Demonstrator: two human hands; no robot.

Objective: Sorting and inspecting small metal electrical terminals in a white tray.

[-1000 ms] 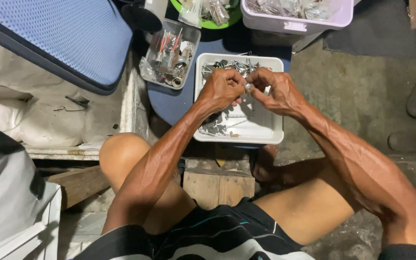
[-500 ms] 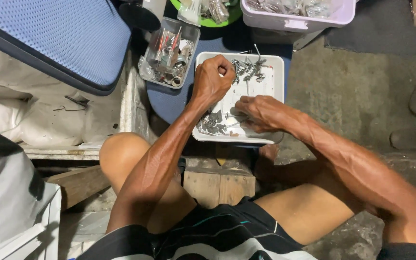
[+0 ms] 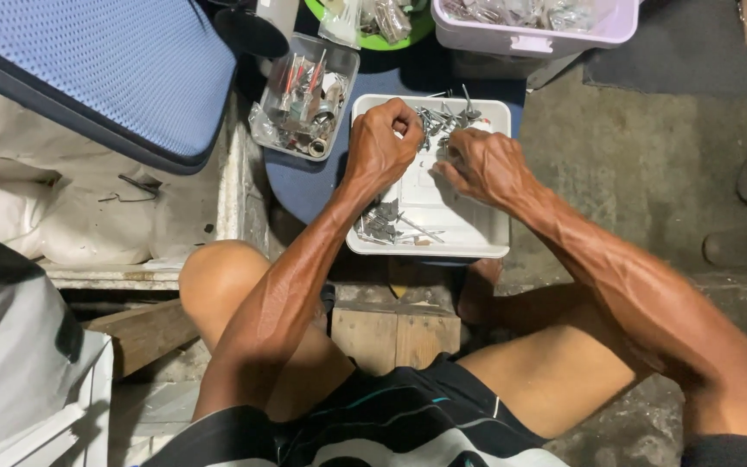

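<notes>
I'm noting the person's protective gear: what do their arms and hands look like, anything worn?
Nothing worn on them: the left hand and right hand are bare, without gloves, rings or a watch. Both forearms are bare, lean and sinewy with raised veins; no sleeves reach them.

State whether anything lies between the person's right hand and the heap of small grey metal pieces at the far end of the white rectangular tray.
Nothing visible does. The right hand rests right at the heap of small grey metal pieces in the white rectangular tray; the left hand, a closed fist, is beside it, not between.
</notes>
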